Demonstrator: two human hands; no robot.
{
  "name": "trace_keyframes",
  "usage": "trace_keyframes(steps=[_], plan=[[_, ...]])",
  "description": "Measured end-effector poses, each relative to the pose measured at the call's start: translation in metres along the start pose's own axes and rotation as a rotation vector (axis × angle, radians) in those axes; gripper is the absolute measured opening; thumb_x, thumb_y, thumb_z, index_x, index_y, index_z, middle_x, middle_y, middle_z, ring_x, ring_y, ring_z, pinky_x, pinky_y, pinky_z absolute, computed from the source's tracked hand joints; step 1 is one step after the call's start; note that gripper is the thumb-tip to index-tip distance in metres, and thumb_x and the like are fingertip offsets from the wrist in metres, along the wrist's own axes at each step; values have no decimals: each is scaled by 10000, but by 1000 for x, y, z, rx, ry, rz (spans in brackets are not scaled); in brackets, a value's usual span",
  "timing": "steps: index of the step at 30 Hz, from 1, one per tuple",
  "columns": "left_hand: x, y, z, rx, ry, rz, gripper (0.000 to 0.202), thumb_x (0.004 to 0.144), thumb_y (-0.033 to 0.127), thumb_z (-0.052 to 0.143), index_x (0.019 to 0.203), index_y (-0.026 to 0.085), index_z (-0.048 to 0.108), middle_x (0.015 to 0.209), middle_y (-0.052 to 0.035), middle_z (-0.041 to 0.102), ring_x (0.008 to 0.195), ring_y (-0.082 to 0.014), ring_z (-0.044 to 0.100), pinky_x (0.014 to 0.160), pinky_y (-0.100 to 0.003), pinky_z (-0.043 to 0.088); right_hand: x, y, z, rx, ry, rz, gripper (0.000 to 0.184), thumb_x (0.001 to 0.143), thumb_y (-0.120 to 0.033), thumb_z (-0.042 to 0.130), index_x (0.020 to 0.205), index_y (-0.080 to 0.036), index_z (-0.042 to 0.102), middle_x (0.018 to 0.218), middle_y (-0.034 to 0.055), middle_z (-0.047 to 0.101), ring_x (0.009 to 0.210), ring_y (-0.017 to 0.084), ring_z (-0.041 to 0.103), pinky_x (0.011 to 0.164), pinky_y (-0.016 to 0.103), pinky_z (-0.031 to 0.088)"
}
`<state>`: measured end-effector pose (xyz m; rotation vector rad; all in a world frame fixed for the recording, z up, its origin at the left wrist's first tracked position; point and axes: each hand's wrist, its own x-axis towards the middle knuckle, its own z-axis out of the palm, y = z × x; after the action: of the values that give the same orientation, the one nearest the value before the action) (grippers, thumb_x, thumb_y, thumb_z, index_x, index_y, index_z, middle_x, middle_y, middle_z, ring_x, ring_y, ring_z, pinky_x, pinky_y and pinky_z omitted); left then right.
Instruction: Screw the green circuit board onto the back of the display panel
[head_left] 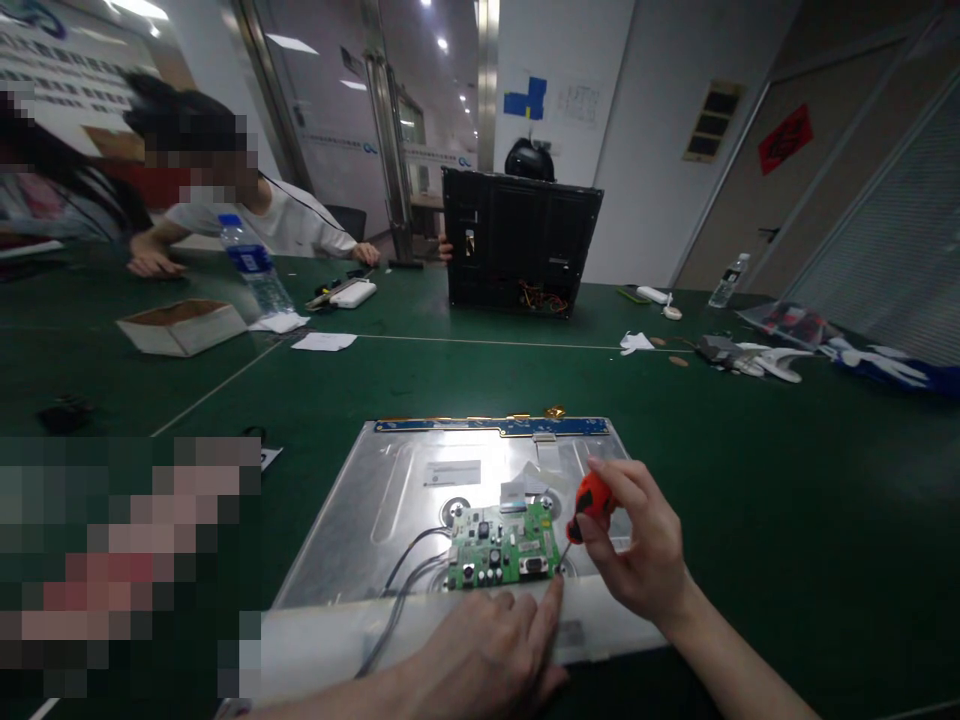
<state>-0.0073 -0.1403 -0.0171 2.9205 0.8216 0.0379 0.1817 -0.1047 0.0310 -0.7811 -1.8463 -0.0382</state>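
Note:
A silver metal monitor back panel (390,500) lies flat on the green table in front of me. A small green circuit board (504,545) sits on it, with grey cables (409,570) running off to the left. My right hand (637,550) is closed round an orange-handled screwdriver (589,500), its tip down at the board's right edge. My left hand (487,650) rests on the panel's near edge just below the board, fingers together and pressed flat, the index finger reaching to the board's lower right corner.
A black monitor housing (517,240) stands upright across the table, a person's hand at its left side. At far left sit other people, a water bottle (255,265) and a cardboard box (184,325). Papers, a bottle (729,280) and small parts lie at right.

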Motion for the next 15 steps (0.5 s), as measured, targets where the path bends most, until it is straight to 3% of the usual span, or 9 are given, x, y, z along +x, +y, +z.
trace_keyframes(steps=[4, 9, 15], plan=[[-1, -1, 2, -23, 26, -6, 544, 987, 328, 485, 1415, 4, 395, 982, -189, 700, 799, -293, 696, 660, -398, 575, -2, 1, 0, 59, -2, -7, 491, 902, -172, 478, 1388, -214, 416, 958, 67, 617, 650, 146, 576, 525, 280, 531], [-1, -1, 4, -2, 14, -8, 567, 976, 339, 517, 1418, 11, 381, 979, -185, 702, 813, -293, 698, 677, -393, 578, -2, 5, 2, 40, 37, -47, 506, 875, -215, 623, 1346, -234, 441, 910, 46, 610, 666, 157, 583, 537, 286, 525], [-1, -1, 1, -11, 5, 12, 557, 984, 327, 503, 1407, -13, 380, 975, -192, 699, 783, -296, 700, 653, -411, 579, -1, 4, 1, -61, 41, -30, 572, 884, -195, 619, 1422, -253, 436, 882, 29, 551, 593, 121, 496, 479, 254, 488]])
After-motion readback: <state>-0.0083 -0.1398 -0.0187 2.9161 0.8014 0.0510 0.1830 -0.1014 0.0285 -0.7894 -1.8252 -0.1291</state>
